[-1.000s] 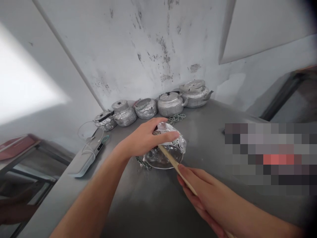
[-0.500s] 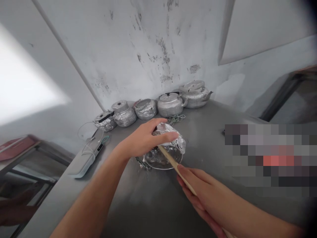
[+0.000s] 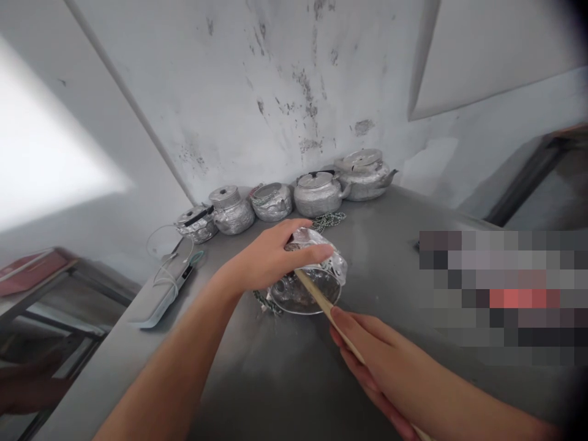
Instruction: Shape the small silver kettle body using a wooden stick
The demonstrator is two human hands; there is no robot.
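A dented silvery metal pot (image 3: 307, 299) lies tipped on the table, its round mouth facing me. My left hand (image 3: 271, 254) is on it from the left, thumb and fingers spread around its upper side. In my right hand (image 3: 367, 349) is a long pale wooden stick (image 3: 316, 291), the fingers wrapped round it. The stick slants up and left across the pot's mouth, and its far end is hidden by my left hand and the pot. A patterned cord (image 3: 267, 302) shows at the pot's left side.
Several dented metal kettles (image 3: 316, 197) line the back of the grey table (image 3: 257, 380) against the stained wall. A coiled cord (image 3: 328, 221) lies before them. At left is a flat pale device (image 3: 160, 300) with a white cable. A pixelated patch (image 3: 505, 294) covers the right.
The whole view has shifted very slightly. Both hands, the pot and the stick keep nearly the same places and grip.
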